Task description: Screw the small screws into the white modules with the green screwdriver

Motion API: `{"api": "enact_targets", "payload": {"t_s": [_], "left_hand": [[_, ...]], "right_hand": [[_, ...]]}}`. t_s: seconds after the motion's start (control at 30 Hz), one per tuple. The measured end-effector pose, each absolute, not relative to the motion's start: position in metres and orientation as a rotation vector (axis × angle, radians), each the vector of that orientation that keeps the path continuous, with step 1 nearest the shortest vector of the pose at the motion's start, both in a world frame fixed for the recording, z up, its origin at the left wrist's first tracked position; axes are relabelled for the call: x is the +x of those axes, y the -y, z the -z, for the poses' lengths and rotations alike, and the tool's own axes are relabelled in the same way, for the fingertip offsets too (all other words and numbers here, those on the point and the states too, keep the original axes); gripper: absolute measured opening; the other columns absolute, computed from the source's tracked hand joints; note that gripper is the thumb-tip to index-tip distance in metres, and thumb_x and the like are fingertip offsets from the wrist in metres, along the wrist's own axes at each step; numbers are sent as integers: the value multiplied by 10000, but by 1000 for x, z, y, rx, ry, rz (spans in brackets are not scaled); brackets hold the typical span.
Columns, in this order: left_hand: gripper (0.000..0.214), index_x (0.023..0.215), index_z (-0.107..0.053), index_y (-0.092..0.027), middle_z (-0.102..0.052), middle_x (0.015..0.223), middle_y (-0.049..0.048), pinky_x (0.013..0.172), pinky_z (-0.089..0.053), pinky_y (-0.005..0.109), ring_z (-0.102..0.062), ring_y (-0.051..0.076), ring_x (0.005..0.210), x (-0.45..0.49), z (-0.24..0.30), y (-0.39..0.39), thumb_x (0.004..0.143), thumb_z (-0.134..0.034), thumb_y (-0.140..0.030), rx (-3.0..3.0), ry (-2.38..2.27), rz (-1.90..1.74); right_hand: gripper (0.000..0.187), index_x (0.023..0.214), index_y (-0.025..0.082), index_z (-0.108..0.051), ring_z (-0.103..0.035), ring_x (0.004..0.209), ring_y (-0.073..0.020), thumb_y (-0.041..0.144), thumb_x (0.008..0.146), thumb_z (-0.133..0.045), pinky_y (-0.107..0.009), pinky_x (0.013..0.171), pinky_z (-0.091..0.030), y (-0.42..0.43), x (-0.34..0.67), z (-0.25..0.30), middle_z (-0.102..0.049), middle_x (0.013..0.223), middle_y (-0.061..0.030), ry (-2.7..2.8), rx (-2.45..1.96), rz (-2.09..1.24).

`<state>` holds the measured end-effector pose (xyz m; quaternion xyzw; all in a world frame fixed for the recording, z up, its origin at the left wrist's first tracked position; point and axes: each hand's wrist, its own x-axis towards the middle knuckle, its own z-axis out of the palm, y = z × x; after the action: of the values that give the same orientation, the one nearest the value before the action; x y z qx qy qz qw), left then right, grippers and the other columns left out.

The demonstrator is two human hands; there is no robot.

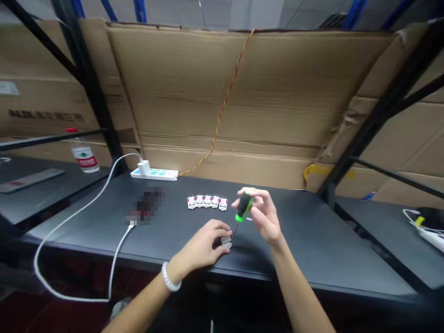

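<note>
My right hand (262, 215) is shut on a black-and-green handled screwdriver (243, 206), holding it tilted with its thin shaft pointing down. The shaft's tip sits at or very near a small white-and-metal terminal block (226, 241). My left hand (204, 243) rests on the dark tabletop (305, 245), its fingertips gripping that block, which they partly hide. Beyond both hands, a tight row of several white-and-pink connectors (207, 201) stands on the table.
A white power strip (154, 173) with a plugged-in charger stands at the table's back edge. Its white cable (81, 224) loops over the front edge to a blurred-out object (145, 206). Cardboard sheets (243, 92) line the back, with a twisted red-yellow wire (225, 101) on them.
</note>
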<state>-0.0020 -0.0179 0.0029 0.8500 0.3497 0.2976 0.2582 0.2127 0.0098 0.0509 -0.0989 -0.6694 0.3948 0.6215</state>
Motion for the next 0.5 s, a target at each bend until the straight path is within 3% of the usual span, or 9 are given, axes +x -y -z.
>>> {"api": "enact_targets", "payload": {"t_s": [0.1,0.3,0.37,0.5], "left_hand": [[293,1160,-789,-205,-713,1304,94,1159,-489,420,-627,274,1264,-3,-2,18,873,-841,-184,2305,-943,-800],[332,1195,-780,-218,-714,1313,94,1164,-487,428,-624,279,1272,-4,-1,18,870,-841,-189,2306,-931,-819],[334,1198,-781,-221,-714,1312,92,1163,-487,427,-624,276,1269,-4,-2,17,871,-841,-189,2304,-935,-814],[321,1182,-789,-230,-715,1304,83,1166,-484,425,-623,269,1268,-2,-3,18,869,-840,-181,2296,-938,-806]], "right_hand": [[218,1279,336,-626,-790,914,-207,304,1072,-562,-439,821,-667,-7,211,-49,-719,1272,-89,1553,-270,-926],[524,1322,322,-635,-744,751,-173,370,854,-867,-289,595,-627,-12,211,-46,-690,1046,-32,1503,-397,-721],[438,1297,292,-672,-758,789,-191,436,905,-805,-302,606,-630,-11,213,-46,-715,1108,-69,1513,-444,-692],[369,1334,279,-644,-817,880,-260,504,1071,-516,-418,718,-674,-9,220,-45,-787,1173,-111,1485,-434,-846]]}}
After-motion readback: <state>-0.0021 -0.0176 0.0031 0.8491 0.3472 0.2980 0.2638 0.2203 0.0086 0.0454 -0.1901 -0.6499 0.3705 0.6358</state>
